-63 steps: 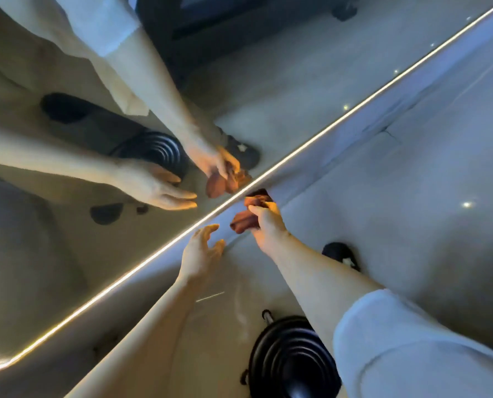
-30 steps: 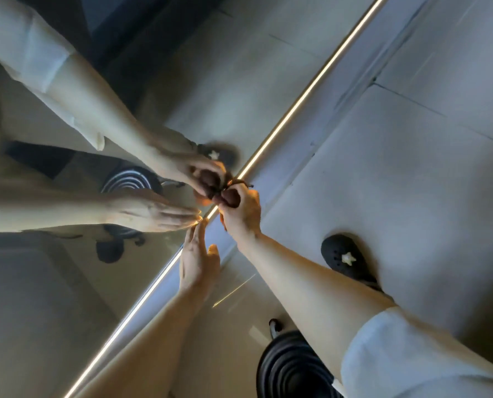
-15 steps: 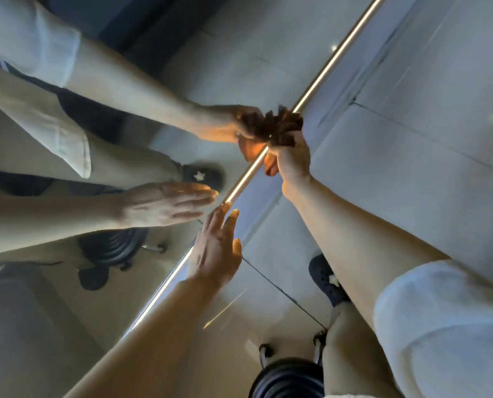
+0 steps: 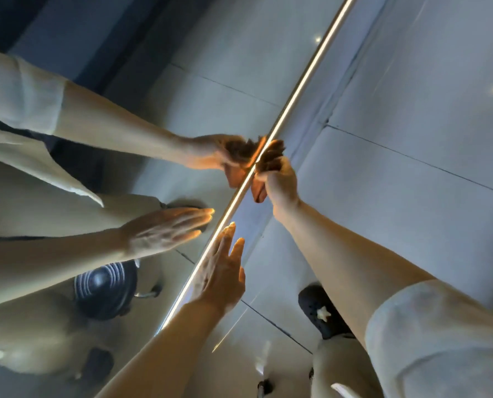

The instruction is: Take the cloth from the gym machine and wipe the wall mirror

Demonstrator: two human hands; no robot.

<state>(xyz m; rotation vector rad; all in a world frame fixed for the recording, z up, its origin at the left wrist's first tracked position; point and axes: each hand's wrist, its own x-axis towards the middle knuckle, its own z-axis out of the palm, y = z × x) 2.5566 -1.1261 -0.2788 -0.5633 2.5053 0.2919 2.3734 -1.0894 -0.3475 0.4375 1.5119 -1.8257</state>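
Grey floor tiles (image 4: 397,196) with dark grout lines fill the right side of the view, and the wall mirror (image 4: 182,90) fills the left, the 2 meeting along a bright lit strip (image 4: 311,73) that runs on a slant from the upper right down toward the lower middle. Everything on the mirror's side is a reflection of the person's arms, pale trousers and the floor.

At the mirror's bottom edge, against the lit strip, the right hand (image 4: 279,182) grips a bunched reddish-brown cloth (image 4: 271,156), fingers curled round it. Frayed folds of the cloth stick out above the fist, and a smaller fold hangs below it. The cloth is pressed to the glass right at that edge, and its reflection meets it there.

Lower along the same edge, the left hand (image 4: 222,271) is flat with fingers straight and held together, holding nothing; its fingertips (image 4: 230,226) lie at the lit strip, close to their own reflection. Whether the palm touches the glass cannot be told.

Below the right forearm, 1 dark shoe (image 4: 323,311) with a pale star shape stands on the tiles. A white sleeve (image 4: 440,340) covers the right upper arm at the lower right corner. A dark ribbed round object shows in the mirror's lower part, reflected only.
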